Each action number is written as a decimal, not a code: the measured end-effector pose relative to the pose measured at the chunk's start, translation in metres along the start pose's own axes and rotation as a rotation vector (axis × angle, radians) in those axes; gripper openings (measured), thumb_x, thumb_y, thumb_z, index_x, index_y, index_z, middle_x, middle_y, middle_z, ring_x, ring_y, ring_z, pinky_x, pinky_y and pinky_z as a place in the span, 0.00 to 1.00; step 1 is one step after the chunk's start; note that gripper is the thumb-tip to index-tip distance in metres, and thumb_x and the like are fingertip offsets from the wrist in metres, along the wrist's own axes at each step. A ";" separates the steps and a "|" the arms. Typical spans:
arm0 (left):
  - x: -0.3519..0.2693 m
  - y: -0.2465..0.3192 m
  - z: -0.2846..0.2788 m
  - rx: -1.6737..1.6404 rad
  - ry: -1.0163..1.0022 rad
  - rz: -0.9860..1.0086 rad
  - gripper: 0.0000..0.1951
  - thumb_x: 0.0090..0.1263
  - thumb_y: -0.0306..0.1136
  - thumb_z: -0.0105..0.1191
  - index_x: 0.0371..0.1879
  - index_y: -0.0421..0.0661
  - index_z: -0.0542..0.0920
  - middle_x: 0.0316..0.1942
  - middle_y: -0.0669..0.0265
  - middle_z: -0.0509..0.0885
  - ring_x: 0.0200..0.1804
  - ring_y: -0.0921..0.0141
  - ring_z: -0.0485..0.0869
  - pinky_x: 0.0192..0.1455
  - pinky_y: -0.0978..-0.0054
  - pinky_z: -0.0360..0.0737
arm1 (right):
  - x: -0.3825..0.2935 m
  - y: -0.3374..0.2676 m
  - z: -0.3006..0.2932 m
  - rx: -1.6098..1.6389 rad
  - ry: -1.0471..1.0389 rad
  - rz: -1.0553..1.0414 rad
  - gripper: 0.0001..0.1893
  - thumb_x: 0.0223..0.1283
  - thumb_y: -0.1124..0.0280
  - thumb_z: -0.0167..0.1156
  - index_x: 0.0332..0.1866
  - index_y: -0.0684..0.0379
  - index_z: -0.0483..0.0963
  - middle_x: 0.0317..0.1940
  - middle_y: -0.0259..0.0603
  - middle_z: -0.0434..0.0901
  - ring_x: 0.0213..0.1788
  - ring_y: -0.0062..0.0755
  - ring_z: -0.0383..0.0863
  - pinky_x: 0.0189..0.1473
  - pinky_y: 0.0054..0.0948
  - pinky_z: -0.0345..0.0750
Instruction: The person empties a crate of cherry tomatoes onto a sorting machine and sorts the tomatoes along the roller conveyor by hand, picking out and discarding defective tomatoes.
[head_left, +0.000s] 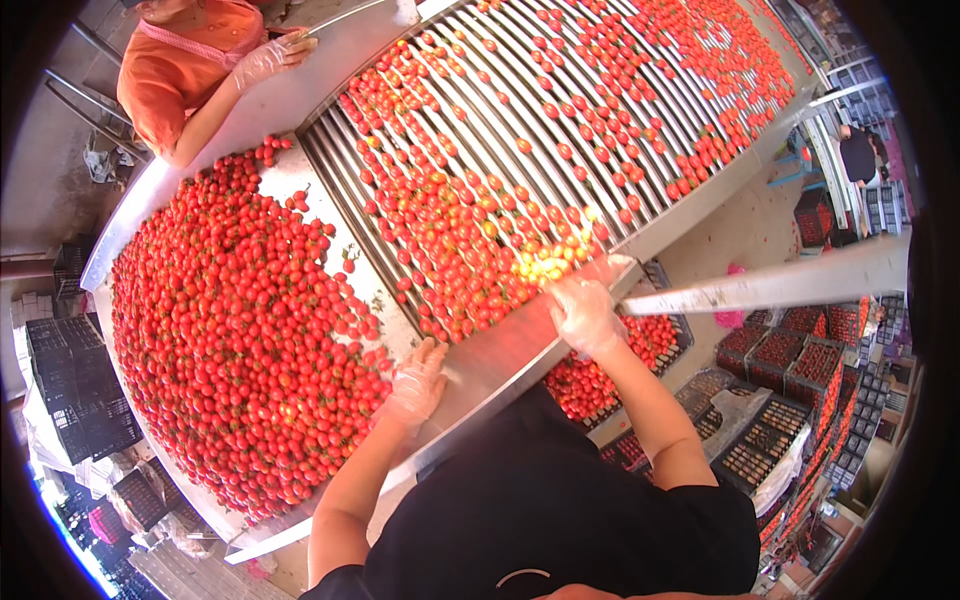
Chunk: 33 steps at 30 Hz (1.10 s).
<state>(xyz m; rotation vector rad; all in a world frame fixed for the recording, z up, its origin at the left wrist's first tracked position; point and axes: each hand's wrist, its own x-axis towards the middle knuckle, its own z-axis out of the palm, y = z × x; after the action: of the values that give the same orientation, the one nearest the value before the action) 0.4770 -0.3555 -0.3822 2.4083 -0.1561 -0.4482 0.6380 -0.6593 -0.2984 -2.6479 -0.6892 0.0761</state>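
Note:
Small red tomatoes (232, 330) lie in a thick heap on the metal tray at the left. More tomatoes (442, 225) are spread over the metal roller conveyor (517, 172). My left hand (418, 382), in a clear plastic glove, rests on the metal edge between heap and rollers, its fingertips beside the nearest tomatoes. On the conveyor's near side wall, my right hand (589, 311), also gloved, touches the rim by a brightly lit patch of tomatoes; whether its fingers hold one cannot be told.
Across the tray stands a person in orange (172, 82) with a gloved hand raised. A metal bar (772, 285) juts out at the right. Beneath the conveyor's near edge is a crate of tomatoes (649, 337). Stacked crates (810, 360) stand at the right, black crates (75, 382) at the left.

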 end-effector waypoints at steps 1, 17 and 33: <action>0.010 0.006 -0.004 0.061 0.002 0.037 0.33 0.64 0.31 0.58 0.71 0.51 0.66 0.72 0.48 0.64 0.71 0.45 0.65 0.71 0.48 0.67 | 0.003 -0.001 0.001 0.006 -0.001 -0.001 0.06 0.57 0.70 0.61 0.38 0.58 0.79 0.29 0.45 0.81 0.34 0.48 0.81 0.40 0.46 0.76; 0.294 -0.107 -0.075 0.510 0.128 0.132 0.36 0.72 0.62 0.47 0.76 0.62 0.61 0.80 0.71 0.55 0.80 0.63 0.54 0.76 0.30 0.44 | 0.016 -0.012 0.009 -0.036 -0.064 0.101 0.11 0.53 0.72 0.65 0.42 0.60 0.78 0.30 0.41 0.78 0.35 0.43 0.79 0.41 0.41 0.74; 0.361 0.008 -0.041 0.115 0.119 0.294 0.08 0.67 0.27 0.50 0.43 0.40 0.77 0.43 0.47 0.79 0.47 0.49 0.82 0.50 0.53 0.81 | 0.013 -0.018 0.027 0.027 -0.055 0.161 0.13 0.52 0.72 0.66 0.43 0.60 0.79 0.32 0.41 0.81 0.38 0.41 0.81 0.44 0.40 0.75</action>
<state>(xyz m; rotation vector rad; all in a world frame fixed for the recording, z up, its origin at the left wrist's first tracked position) 0.8291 -0.4186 -0.4478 2.4622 -0.4870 -0.1635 0.6368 -0.6286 -0.3153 -2.6794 -0.4867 0.2021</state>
